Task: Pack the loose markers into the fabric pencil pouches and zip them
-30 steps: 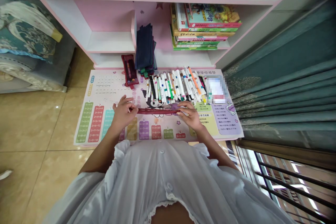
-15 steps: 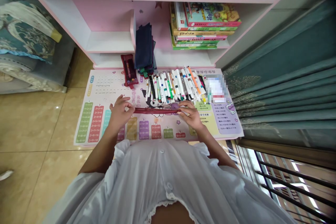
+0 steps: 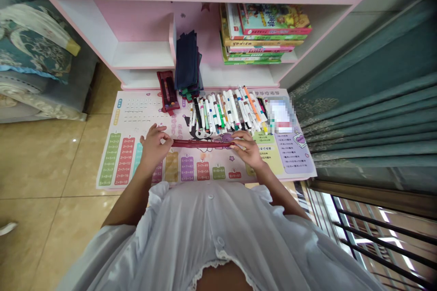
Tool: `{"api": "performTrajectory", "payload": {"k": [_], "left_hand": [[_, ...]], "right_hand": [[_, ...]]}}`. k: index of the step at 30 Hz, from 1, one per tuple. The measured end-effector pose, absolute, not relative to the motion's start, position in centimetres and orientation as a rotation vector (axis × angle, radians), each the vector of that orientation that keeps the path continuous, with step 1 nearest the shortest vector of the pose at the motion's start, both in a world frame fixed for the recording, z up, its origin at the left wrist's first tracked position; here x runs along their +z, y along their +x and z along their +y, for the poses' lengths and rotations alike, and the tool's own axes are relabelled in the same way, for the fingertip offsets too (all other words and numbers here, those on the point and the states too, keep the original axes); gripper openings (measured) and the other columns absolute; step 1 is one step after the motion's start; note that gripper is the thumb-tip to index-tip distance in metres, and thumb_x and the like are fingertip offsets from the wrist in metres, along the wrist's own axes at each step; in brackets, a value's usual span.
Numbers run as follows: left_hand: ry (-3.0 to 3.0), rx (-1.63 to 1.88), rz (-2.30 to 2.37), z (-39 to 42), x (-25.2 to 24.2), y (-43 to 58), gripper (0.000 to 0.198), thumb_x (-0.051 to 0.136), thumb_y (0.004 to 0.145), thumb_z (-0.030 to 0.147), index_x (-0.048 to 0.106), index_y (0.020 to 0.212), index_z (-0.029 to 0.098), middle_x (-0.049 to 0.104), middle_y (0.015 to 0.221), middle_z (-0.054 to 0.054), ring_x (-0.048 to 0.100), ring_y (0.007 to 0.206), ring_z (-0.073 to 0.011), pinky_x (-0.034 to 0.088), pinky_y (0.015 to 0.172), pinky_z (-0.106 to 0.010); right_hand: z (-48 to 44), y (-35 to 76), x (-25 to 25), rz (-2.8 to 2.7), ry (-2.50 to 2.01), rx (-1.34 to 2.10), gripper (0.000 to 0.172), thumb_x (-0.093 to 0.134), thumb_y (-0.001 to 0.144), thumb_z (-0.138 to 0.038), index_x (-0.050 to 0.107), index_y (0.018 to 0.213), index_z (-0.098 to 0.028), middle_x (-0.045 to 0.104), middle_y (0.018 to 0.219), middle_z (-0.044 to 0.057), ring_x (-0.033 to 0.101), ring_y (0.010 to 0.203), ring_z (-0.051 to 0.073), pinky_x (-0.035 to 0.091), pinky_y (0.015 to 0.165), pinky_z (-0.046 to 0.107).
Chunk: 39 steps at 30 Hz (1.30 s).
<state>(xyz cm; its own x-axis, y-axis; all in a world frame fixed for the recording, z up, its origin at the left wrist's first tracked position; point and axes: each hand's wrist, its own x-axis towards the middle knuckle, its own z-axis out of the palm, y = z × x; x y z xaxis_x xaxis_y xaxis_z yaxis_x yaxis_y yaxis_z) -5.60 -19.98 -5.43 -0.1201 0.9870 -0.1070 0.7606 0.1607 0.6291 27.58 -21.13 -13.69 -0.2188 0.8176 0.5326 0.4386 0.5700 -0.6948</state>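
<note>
A flat dark red pencil case (image 3: 202, 144) lies stretched crosswise on a colourful printed mat (image 3: 129, 154). My left hand (image 3: 153, 145) pinches its left end with thumb and fingers closed. At the other end, my right hand (image 3: 247, 148) grips the case, fingers curled over it. Just behind the case lies a row of several marker pens (image 3: 227, 110). A second red case (image 3: 167, 91) with pens inside lies open at the mat's far left.
Dark blue folded cases (image 3: 187, 61) stand upright against the pink-and-white shelf unit (image 3: 143, 54). A stack of books (image 3: 262, 34) lies on the shelf at the right. Teal curtains (image 3: 368, 109) hang to the right; bedding (image 3: 30, 54) is at the far left. The floor is tan tile.
My left hand has slid a little to the left along the red case, pulling its end outward. The right hand has stayed put.
</note>
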Motion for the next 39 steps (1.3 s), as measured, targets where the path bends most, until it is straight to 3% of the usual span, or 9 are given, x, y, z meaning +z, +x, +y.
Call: {"api": "performTrajectory", "payload": {"k": [18, 24, 29, 34, 39], "left_hand": [[1.634, 0.571, 1.966, -20.0, -5.0, -6.1, 0.015, 0.056, 0.075, 0.025, 0.056, 0.061, 0.022, 0.06, 0.133, -0.003, 0.035, 0.141, -0.0324, 0.018, 0.109, -0.074], [1.649, 0.619, 1.926, -19.9, -5.5, -6.6, 0.013, 0.056, 0.074, 0.025, 0.058, 0.061, 0.023, 0.063, 0.129, -0.003, 0.037, 0.14, -0.03, 0.025, 0.113, -0.063], [1.696, 0.475, 1.945, -19.8, -5.0, -6.8, 0.013, 0.057, 0.078, 0.029, 0.061, 0.068, 0.023, 0.06, 0.133, -0.005, 0.034, 0.141, -0.0333, 0.015, 0.11, -0.073], [1.992, 0.349, 1.853, -19.7, -3.4, -6.3, 0.024, 0.063, 0.08, 0.045, 0.069, 0.096, 0.028, 0.054, 0.139, -0.008, 0.03, 0.142, -0.037, 0.011, 0.11, -0.073], [2.212, 0.223, 1.617, -19.6, -3.2, -4.6, 0.017, 0.065, 0.079, 0.042, 0.074, 0.088, 0.03, 0.059, 0.134, -0.005, 0.034, 0.14, -0.0363, 0.003, 0.112, -0.07]], "right_hand": [[-21.1, 27.6, -13.6, -1.872, -1.024, 0.501, 0.012, 0.065, 0.088, -0.037, 0.069, 0.087, -0.026, 0.067, 0.1, 0.007, 0.062, 0.1, 0.024, 0.052, 0.086, 0.047], [-21.1, 27.7, -13.7, -1.874, -1.074, 0.537, 0.017, 0.064, 0.088, -0.042, 0.07, 0.086, -0.027, 0.067, 0.1, 0.007, 0.062, 0.1, 0.026, 0.051, 0.088, 0.049], [-21.1, 27.6, -13.6, -1.866, -1.067, 0.529, 0.014, 0.065, 0.088, -0.039, 0.07, 0.086, -0.026, 0.067, 0.099, 0.007, 0.063, 0.101, 0.025, 0.052, 0.087, 0.047], [-21.2, 27.4, -13.0, -1.883, -1.022, 0.51, 0.009, 0.065, 0.088, -0.033, 0.07, 0.089, -0.027, 0.067, 0.1, 0.006, 0.063, 0.1, 0.024, 0.052, 0.087, 0.047], [-21.3, 27.0, -11.7, -1.935, -1.004, 0.542, 0.012, 0.063, 0.089, -0.036, 0.071, 0.089, -0.027, 0.068, 0.102, 0.007, 0.062, 0.103, 0.025, 0.052, 0.088, 0.047]]}}
